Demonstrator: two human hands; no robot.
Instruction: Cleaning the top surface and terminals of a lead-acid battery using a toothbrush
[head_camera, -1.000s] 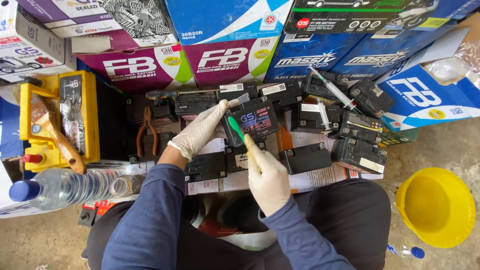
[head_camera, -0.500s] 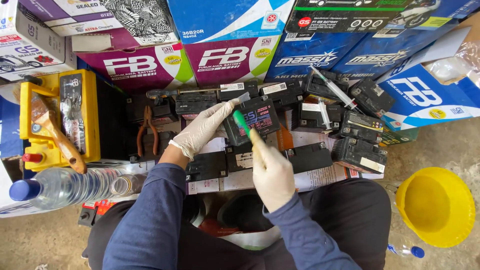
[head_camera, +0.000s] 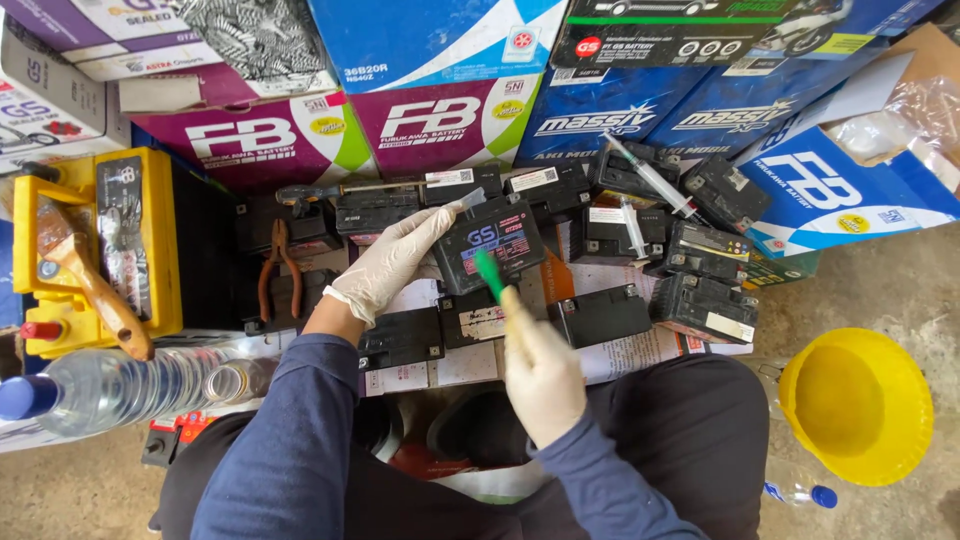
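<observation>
Gloved left hand (head_camera: 395, 262) clamped around the left edge of a small black rectangular battery with a blue-and-red label (head_camera: 492, 245), tilting it up off the pile. Gloved right hand (head_camera: 541, 375) closed around the handle of a green-tipped brush-like tool (head_camera: 489, 276), tip resting against the battery's lower front face, just below the label. Battery thus pinched at its left side, tool hand directly beneath it, both hands near the middle of the head view.

Around the held battery: roughly a dozen more small black batteries (head_camera: 705, 305) spread over paper sheets on the ground, exact count hard to fix where they overlap. Two clear plastic syringes (head_camera: 650, 176) lying across the batteries at upper right. One pair of orange-handled pliers (head_camera: 277, 270) to the left. One large yellow-cased battery (head_camera: 100, 245) at far left, one wooden-handled paintbrush (head_camera: 85, 285) lying across it. One clear plastic water bottle with a blue cap (head_camera: 110, 385) on its side at lower left. One yellow plastic funnel-shaped bowl (head_camera: 856, 404) at lower right. Stacked cardboard battery boxes (head_camera: 430, 120), purple, blue and black, along the top.
</observation>
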